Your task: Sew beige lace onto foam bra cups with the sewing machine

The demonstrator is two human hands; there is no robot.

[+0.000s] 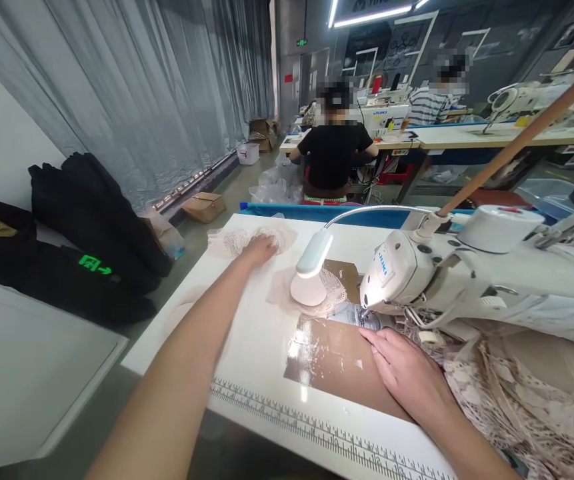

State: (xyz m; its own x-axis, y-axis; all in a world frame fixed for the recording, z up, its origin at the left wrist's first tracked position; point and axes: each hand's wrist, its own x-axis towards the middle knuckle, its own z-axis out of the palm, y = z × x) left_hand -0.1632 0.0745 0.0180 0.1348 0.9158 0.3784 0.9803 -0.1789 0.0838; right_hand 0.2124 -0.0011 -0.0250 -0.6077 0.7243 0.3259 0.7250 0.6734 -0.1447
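My left hand (261, 251) reaches to the far edge of the white table (247, 320) and touches a pale lace piece (279, 235). Its fingertips are blurred against the lace, so their grip is unclear. Beside it lies another lace piece (231, 243). My right hand (404, 363) rests with fingers stretched out on a brown taped sheet (331, 360), fingertips close to the needle plate (349, 313) of the sewing machine (437, 267); nothing shows in it. A beige cup with lace trim (309, 290) lies under the lamp (315, 253), left of the machine head.
Beige lace fabric (527, 400) is heaped right of my right hand. A ruler strip (317, 427) runs along the table's front edge. Dark cloth (97, 220) hangs at the left. Ahead, a person in black (334, 157) sits at another machine; a person in stripes (429, 107) is farther right.
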